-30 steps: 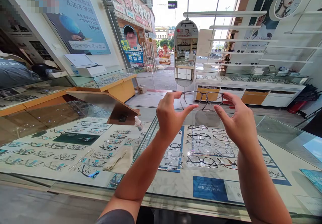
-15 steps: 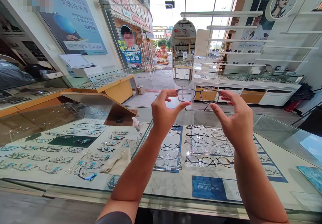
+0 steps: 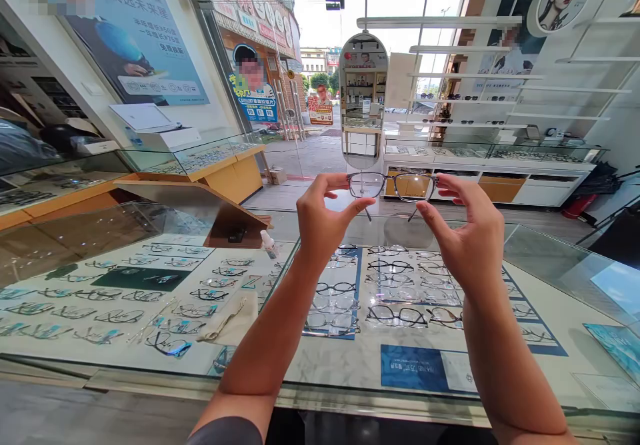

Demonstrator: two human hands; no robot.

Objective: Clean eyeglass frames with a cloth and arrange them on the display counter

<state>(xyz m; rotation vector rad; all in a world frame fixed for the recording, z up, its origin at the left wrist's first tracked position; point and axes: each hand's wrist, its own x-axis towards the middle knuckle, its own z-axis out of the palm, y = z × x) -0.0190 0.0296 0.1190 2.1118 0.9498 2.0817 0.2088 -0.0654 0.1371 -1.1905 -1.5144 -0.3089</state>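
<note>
From where I stand, the left side of the glass worktop (image 3: 340, 373) shows rows of frames (image 3: 167, 346), then a pale cloth (image 3: 231, 317) and, farther back, a small white bottle (image 3: 269, 244). Next comes the left hand (image 3: 326, 217), raised above the worktop with its fingertips at the left end of the glasses (image 3: 389, 178) and its thumb reaching in along the lower edge of that lens. The glasses themselves hang in the air between the hands, near the far edge of the worktop as I see it; their long axis runs straight across from one hand to the other, close to level. Neither hand is nearer: each has one end, so the bridge sits about midway, with the tall mirror (image 3: 364, 98) well beyond the left lens. The temples show beneath the lenses and look unfolded, seeming to point away from the person, though I can't be sure of that. Then comes the right hand (image 3: 467, 228), its fingers at the right end and its thumb under the right lens; whether that thumb presses the rim I can't tell. So the hands are apart from each other, both closed on the same glasses. Farthest right lies a teal leaflet (image 3: 613, 350).
</note>
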